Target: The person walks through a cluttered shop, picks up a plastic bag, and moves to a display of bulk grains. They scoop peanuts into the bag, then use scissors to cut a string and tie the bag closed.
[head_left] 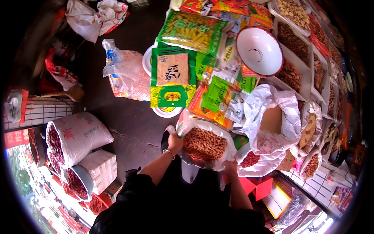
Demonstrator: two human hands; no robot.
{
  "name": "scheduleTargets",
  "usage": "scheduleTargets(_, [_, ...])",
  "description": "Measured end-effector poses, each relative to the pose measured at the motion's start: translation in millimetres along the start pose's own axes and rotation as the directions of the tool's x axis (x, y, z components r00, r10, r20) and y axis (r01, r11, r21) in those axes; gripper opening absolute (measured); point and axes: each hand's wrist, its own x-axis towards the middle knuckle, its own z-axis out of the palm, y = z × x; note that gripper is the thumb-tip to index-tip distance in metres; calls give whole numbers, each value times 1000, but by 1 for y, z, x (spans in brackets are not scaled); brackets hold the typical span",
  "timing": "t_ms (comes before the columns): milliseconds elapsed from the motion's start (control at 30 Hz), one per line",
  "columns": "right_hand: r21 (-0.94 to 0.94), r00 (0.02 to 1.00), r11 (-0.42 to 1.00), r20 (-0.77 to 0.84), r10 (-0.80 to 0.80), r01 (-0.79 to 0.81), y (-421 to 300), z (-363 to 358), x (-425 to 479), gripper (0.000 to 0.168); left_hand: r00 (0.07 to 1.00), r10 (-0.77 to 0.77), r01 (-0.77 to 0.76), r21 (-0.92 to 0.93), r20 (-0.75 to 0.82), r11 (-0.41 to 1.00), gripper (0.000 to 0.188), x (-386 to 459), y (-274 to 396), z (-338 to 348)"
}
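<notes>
Right in front of me is an opened clear plastic bag point(204, 143) of reddish-brown nuts that look like shelled peanuts. At its left edge, my left hand point(174, 143), with a bracelet at the wrist, grips the gathered plastic. My right hand point(230, 168) holds the lower right edge, its fingers partly hidden and dim. Flat seasoning packets point(216, 96) lie just beyond the bag. Close to my right hand stands a white sack point(263, 166) with small red grains, and behind it a larger rolled-down white woven sack point(271, 140).
A white enamel basin point(260, 51) rests on packets beside a large bag of pickled peppers point(192, 32). Bins of dried spices point(292, 73) line the right. On the left are a sack of dried chillies point(79, 137), a white block-shaped pack point(99, 169) and the dark floor point(131, 128).
</notes>
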Motion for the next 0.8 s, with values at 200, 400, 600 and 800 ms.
scheduleTargets(200, [25, 994, 994, -40, 104, -103, -38, 13, 3, 44, 993, 61, -66, 46, 99, 997, 36, 9, 10, 29])
scheduleTargets(400, [-12, 991, 993, -68, 115, -116, -55, 39, 20, 42, 987, 123, -135, 119, 107, 984, 43, 37, -8, 50])
scheduleTargets(600, [-18, 993, 992, 4, 122, -122, -51, 37, 18, 46, 994, 61, -69, 93, 86, 993, 45, 24, -10, 41])
scheduleTargets(800, [-461, 989, 875, -76, 129, -149, -41, 21, 23, 31, 998, 24, -22, 38, -57, 999, 62, -8, 8, 12])
